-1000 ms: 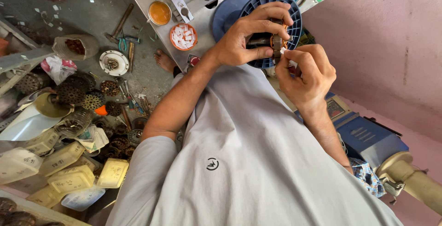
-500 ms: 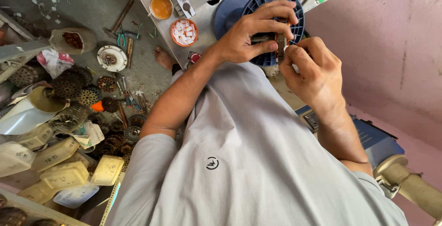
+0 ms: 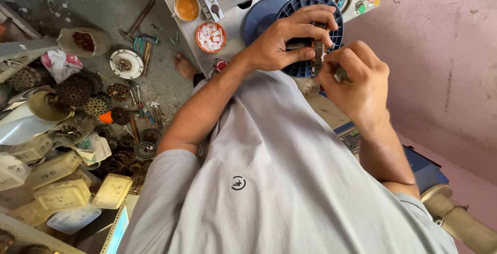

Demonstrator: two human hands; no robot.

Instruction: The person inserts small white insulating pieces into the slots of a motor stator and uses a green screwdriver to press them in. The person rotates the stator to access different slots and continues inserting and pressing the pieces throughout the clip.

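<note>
My left hand [image 3: 290,39] grips a small dark metal motor part [image 3: 310,49] held up in front of a blue ribbed round spool [image 3: 310,5] on the grey machine [image 3: 233,0]. My right hand [image 3: 357,78] is pinched with fingertips against the same part from the right, apparently holding a thin bit at it. Both hands meet just above my grey shirt. What lies between the right fingers is too small to tell.
An orange bowl of white paper bits [image 3: 210,36] and a cup of amber liquid [image 3: 187,6] sit on the machine. The floor at left holds several wound motor cores [image 3: 77,91], a hammer [image 3: 135,21], pliers, yellowish plastic jugs [image 3: 62,194] and my bare foot [image 3: 185,66]. A pink wall [image 3: 440,52] is at right.
My right hand has risen and closed in on the part in my left hand; the view has shifted slightly.
</note>
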